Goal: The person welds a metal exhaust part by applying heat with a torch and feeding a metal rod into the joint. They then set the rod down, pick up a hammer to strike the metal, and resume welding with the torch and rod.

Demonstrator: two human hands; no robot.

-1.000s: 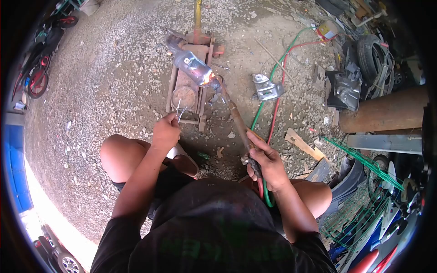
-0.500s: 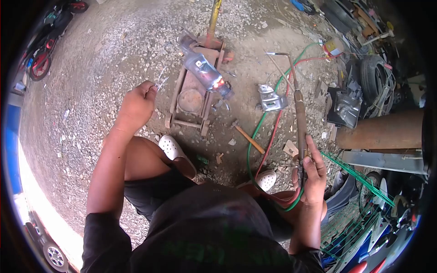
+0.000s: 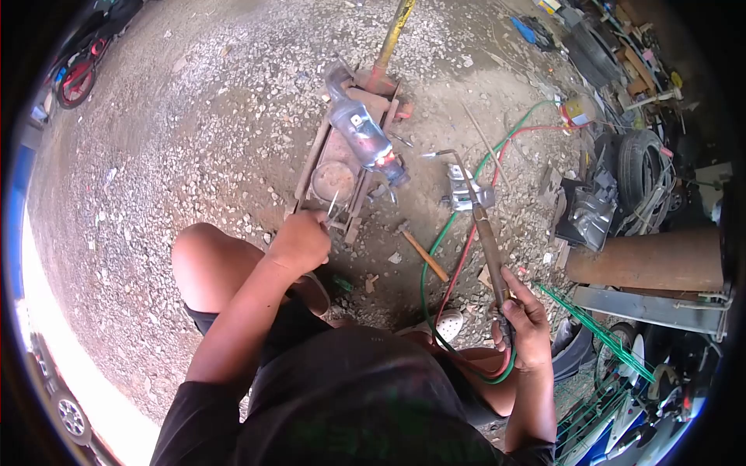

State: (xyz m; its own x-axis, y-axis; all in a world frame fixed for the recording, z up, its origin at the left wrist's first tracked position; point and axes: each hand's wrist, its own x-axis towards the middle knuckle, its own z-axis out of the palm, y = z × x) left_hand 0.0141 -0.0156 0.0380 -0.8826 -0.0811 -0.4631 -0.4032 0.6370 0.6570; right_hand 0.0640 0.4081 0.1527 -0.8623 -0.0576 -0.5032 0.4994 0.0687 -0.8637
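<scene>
My right hand (image 3: 527, 326) is wrapped around the handle of a gas torch (image 3: 488, 237), whose bent tip points left with a small pale glow at its end. My left hand (image 3: 300, 242) is closed on a thin, light-coloured rod (image 3: 333, 205) that sticks up from the fingers, in front of the jack's round saddle plate. On the rusty floor jack (image 3: 311, 167) lies a metal exhaust canister (image 3: 365, 138), glowing orange-white near its lower end. The torch tip is apart from the canister, to its right.
Green (image 3: 426, 272) and red (image 3: 460, 268) hoses loop from the torch across the gravel. A hammer (image 3: 423, 255) and a bent metal shield (image 3: 464, 190) lie nearby. At right are a rusty cylinder (image 3: 645, 260), tyres (image 3: 643, 165) and a green wire rack (image 3: 598, 334).
My left hand has moved right and down with the rod, to the front of the jack. The torch has tilted further left, its tip now lower and nearer the canister. The view has shifted slightly.
</scene>
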